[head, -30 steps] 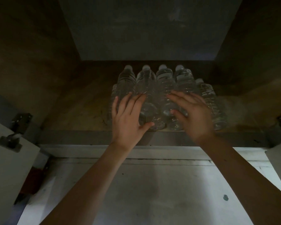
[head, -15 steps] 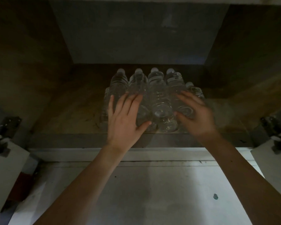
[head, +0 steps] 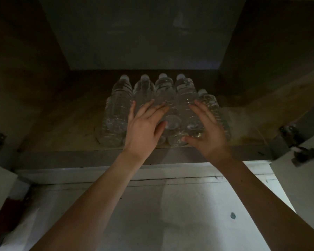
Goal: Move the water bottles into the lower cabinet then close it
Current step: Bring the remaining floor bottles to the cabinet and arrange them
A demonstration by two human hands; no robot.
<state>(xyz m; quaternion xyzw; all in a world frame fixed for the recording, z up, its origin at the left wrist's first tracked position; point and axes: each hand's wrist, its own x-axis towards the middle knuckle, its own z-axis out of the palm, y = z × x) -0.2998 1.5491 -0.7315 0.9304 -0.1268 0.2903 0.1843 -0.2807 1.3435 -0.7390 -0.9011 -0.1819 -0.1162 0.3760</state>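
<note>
Several clear water bottles (head: 118, 109) lie stacked side by side, caps pointing to the back, on the floor of the open lower cabinet (head: 62, 127). My left hand (head: 143, 131) rests flat on the middle bottles, fingers spread. To the right, my right hand (head: 207, 131) lies on the stack with fingers apart and the thumb at a bottle's base; it hides part of the rightmost bottle (head: 209, 104). Neither hand grips a bottle.
The cabinet's grey front ledge (head: 80, 156) runs below the bottles. Both doors stand open: the left door (head: 0, 187) and the right door (head: 301, 178), each with metal hinges (head: 295, 142). White floor (head: 152, 214) lies under my arms. The cabinet interior is dark.
Both hands have slid slightly toward each other on the stack; my left hand sits more over the middle bottles. The view has shifted a little, and the bottles stay in place.
</note>
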